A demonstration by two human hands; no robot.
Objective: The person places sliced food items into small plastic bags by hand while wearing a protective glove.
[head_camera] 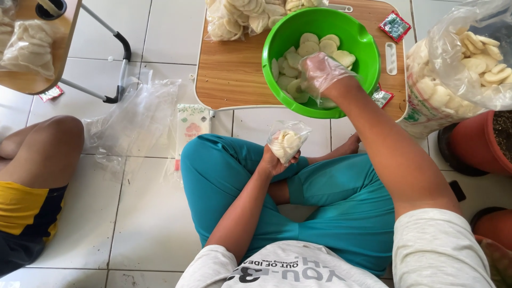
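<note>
White floor tiles surround a low wooden worktop (229, 74). At its near edge, the gloved right hand (320, 72) closes on crackers inside the green bowl (277, 37). The left hand (274, 160) grips a partly filled small bag (288, 141) above the lap; many crackers remain.

A big clear sack of pale crackers (469, 64) leans by a terracotta pot (480, 144) at the right. Empty plastic bags (133, 117) lie on the tiled floor (144, 213), near another person's bent knee (48, 144).
</note>
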